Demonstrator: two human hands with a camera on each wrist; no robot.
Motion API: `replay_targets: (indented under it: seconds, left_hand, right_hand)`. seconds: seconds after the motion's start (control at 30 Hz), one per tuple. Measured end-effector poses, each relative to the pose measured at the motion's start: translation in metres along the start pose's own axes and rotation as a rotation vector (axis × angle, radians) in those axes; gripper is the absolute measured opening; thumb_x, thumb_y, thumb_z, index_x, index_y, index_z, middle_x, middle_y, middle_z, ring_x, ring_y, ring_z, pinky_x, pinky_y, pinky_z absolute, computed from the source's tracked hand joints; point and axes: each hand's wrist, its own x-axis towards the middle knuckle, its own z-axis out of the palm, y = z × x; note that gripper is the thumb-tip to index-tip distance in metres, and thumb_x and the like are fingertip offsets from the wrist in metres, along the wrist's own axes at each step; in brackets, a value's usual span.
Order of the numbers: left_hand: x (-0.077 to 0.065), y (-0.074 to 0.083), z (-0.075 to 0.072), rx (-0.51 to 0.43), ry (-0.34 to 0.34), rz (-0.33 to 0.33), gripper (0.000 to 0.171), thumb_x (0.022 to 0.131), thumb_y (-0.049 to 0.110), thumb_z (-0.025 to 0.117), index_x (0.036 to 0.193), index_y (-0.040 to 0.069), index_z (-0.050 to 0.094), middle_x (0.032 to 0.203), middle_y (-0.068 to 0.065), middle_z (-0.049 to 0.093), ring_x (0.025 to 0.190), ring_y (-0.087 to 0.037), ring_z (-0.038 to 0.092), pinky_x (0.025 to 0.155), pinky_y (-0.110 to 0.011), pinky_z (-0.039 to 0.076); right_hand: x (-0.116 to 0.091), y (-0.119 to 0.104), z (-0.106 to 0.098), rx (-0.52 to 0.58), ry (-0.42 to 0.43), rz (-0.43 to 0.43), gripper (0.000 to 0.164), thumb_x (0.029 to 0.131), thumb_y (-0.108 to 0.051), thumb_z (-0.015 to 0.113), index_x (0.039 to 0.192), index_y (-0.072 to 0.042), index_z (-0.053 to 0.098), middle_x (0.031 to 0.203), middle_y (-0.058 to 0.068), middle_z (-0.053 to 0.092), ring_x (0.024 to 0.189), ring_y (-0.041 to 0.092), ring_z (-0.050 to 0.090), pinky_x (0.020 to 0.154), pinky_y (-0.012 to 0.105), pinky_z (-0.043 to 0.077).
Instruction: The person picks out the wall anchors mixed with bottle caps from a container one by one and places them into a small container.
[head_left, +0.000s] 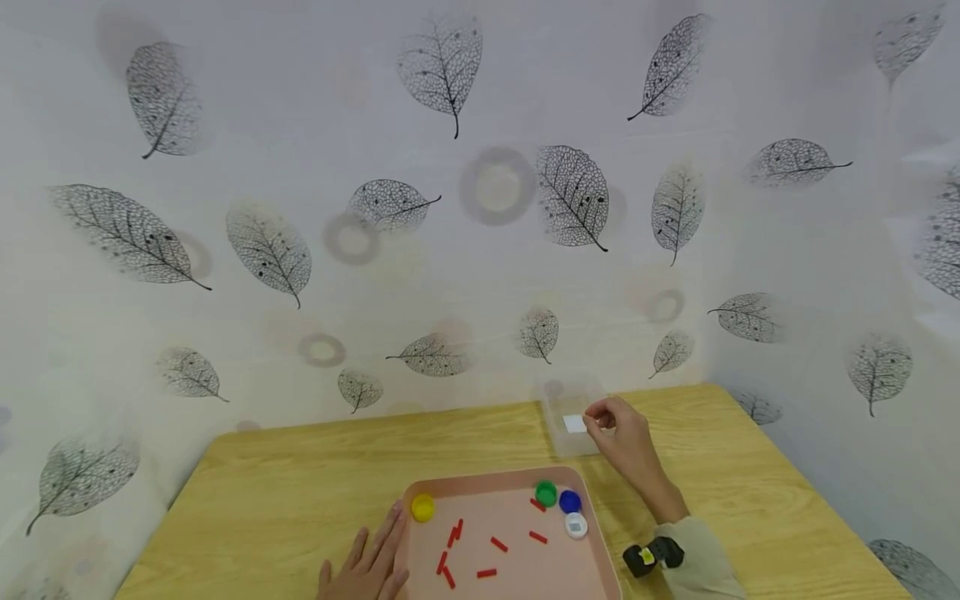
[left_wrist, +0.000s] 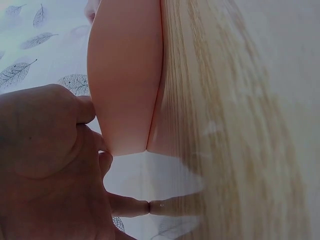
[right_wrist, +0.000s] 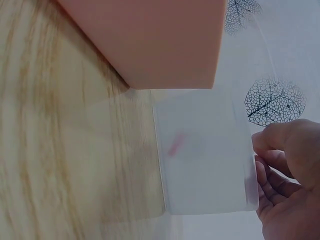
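In the head view my left hand (head_left: 367,562) lies with its fingers extended at the left rim of a pink tray (head_left: 495,478). The left wrist view shows fingers against the tray's outer wall (left_wrist: 125,75). My right hand (head_left: 622,437) is over a translucent box (head_left: 558,446) behind the tray, thumb and forefinger curled close together beside a white square (head_left: 574,423). Whether they pinch anything is unclear. Through the box's frosted wall, the right wrist view shows a blurred red stick (right_wrist: 176,144); the fingertips are partly hidden by the box edge.
Several red sticks (head_left: 498,544) lie scattered in the tray. A yellow round piece (head_left: 422,507) is in its far left corner; green (head_left: 546,493), blue (head_left: 570,501) and white (head_left: 576,525) ones are at the right. Leaf-patterned sheeting (head_left: 465,275) stands behind the wooden table (head_left: 300,467).
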Motion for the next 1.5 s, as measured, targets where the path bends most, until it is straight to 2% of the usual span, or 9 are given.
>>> replay_targets:
  seconds: [0.27, 0.63, 0.8, 0.97, 1.07, 1.27, 1.4, 1.5]
  left_hand:
    - [0.0, 0.0, -0.006, -0.013, -0.045, -0.01, 0.07, 0.09, 0.073, 0.022, 0.151, 0.039, 0.013, 0.157, 0.013, 0.012, 0.135, -0.041, 0.03, 0.088, -0.082, 0.01]
    - [0.003, 0.003, -0.008, -0.045, -0.082, 0.001, 0.071, 0.091, 0.072, 0.021, 0.152, 0.036, 0.013, 0.157, 0.007, 0.016, 0.138, -0.041, 0.024, 0.09, -0.081, 0.006]
    - [0.002, 0.003, -0.007, -0.056, -0.068, 0.001, 0.07, 0.092, 0.07, 0.023, 0.152, 0.035, 0.015, 0.157, 0.005, 0.018, 0.137, -0.041, 0.023, 0.09, -0.081, 0.006]
    - [0.0, 0.001, -0.008, -0.041, -0.083, -0.009, 0.072, 0.091, 0.071, 0.022, 0.152, 0.032, 0.016, 0.157, 0.002, 0.021, 0.137, -0.042, 0.024, 0.09, -0.081, 0.007]
    - [-0.001, 0.0, -0.009, -0.041, -0.093, -0.001, 0.072, 0.091, 0.07, 0.021, 0.152, 0.032, 0.016, 0.157, 0.002, 0.02, 0.137, -0.041, 0.023, 0.09, -0.081, 0.006]
    - [-0.002, 0.0, -0.011, -0.05, -0.112, 0.03, 0.07, 0.092, 0.069, 0.02, 0.153, 0.035, 0.011, 0.158, 0.005, 0.016, 0.137, -0.042, 0.023, 0.088, -0.082, 0.008]
    - [-0.002, -0.001, -0.012, -0.058, -0.132, 0.027, 0.071, 0.092, 0.07, 0.019, 0.153, 0.034, 0.009, 0.158, 0.004, 0.014, 0.137, -0.043, 0.023, 0.086, -0.083, 0.008]
    - [-0.002, -0.002, -0.012, -0.055, -0.12, 0.025, 0.071, 0.092, 0.069, 0.02, 0.153, 0.034, 0.01, 0.158, 0.005, 0.014, 0.136, -0.044, 0.024, 0.086, -0.083, 0.008]
  right_hand:
    - [0.005, -0.005, -0.005, 0.008, -0.013, 0.001, 0.012, 0.077, -0.002, 0.075, 0.085, -0.005, 0.066, 0.075, 0.002, 0.061, 0.064, 0.014, 0.057, 0.058, 0.029, 0.051]
    - [0.005, -0.032, -0.035, 0.046, -0.084, 0.05, 0.012, 0.082, -0.008, 0.074, 0.091, -0.009, 0.066, 0.078, -0.004, 0.06, 0.068, 0.01, 0.055, 0.062, 0.028, 0.051]
    - [-0.003, -0.043, -0.042, 0.071, -0.123, 0.058, 0.012, 0.084, -0.012, 0.073, 0.093, -0.013, 0.065, 0.078, -0.007, 0.058, 0.069, 0.008, 0.054, 0.063, 0.027, 0.05]
    - [-0.015, -0.057, -0.043, 0.149, -0.199, 0.097, 0.011, 0.087, -0.018, 0.07, 0.097, -0.016, 0.065, 0.081, -0.01, 0.058, 0.071, 0.008, 0.054, 0.064, 0.025, 0.048]
    - [-0.024, -0.064, -0.044, 0.159, -0.224, 0.113, 0.011, 0.087, -0.02, 0.07, 0.097, -0.018, 0.065, 0.081, -0.011, 0.058, 0.071, 0.008, 0.053, 0.064, 0.025, 0.047]
    - [-0.038, -0.078, -0.043, 0.188, -0.212, 0.097, 0.018, 0.084, -0.009, 0.072, 0.094, -0.022, 0.064, 0.082, -0.012, 0.059, 0.07, 0.007, 0.054, 0.063, 0.024, 0.048]
    - [-0.046, -0.09, -0.038, 0.223, -0.224, 0.076, 0.019, 0.082, -0.005, 0.073, 0.091, -0.018, 0.064, 0.08, -0.01, 0.059, 0.068, 0.006, 0.054, 0.06, 0.025, 0.049]
    - [-0.05, -0.099, -0.034, 0.261, -0.239, 0.087, 0.019, 0.08, -0.001, 0.074, 0.09, -0.014, 0.063, 0.078, -0.005, 0.059, 0.066, 0.009, 0.053, 0.057, 0.024, 0.049]
